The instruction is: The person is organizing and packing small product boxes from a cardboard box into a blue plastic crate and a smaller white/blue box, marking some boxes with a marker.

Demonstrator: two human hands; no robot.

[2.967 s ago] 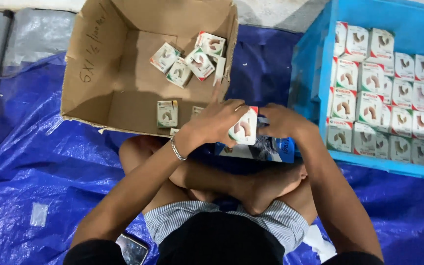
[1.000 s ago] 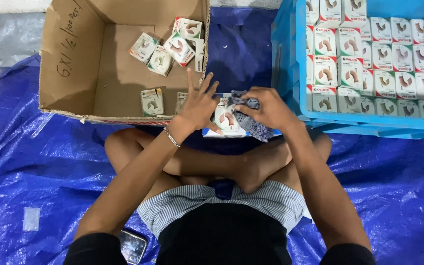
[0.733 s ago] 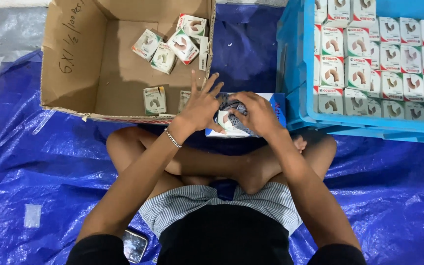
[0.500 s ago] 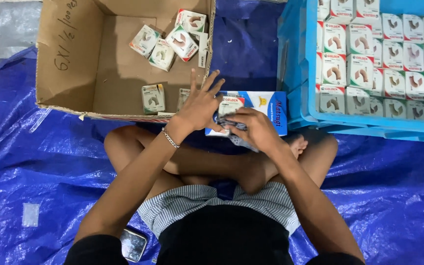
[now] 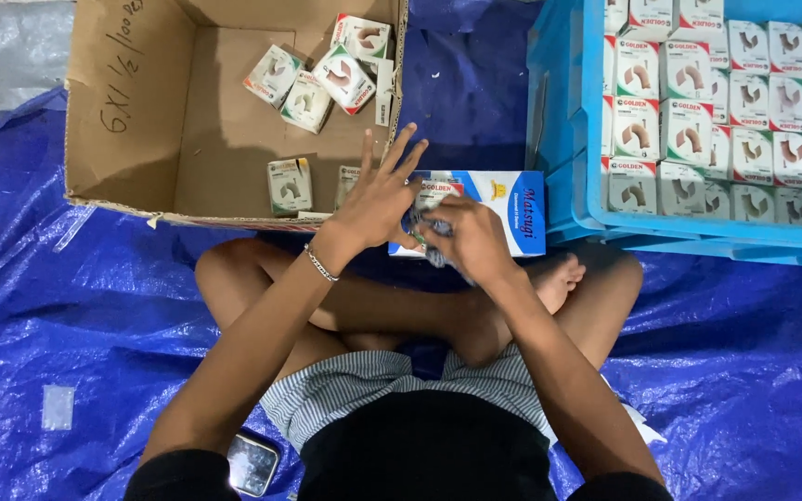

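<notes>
Hands meet over a white-and-blue carton [image 5: 512, 209], left hand [image 5: 378, 199] spread, right hand [image 5: 471, 237] pinching a small packet [image 5: 433, 227], between cardboard box [image 5: 132, 111] and blue crate [image 5: 568, 121].

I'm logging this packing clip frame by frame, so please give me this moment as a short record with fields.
setting: person sits cross-legged on a blue tarp
left hand: fingers spread, over a white-and-blue flat box
right hand: closed on a small dark item, unclear what
cardboard box: open, a few small white cartons loose inside
blue crate: small white cartons packed in rows
phone: beside the left arm
</notes>
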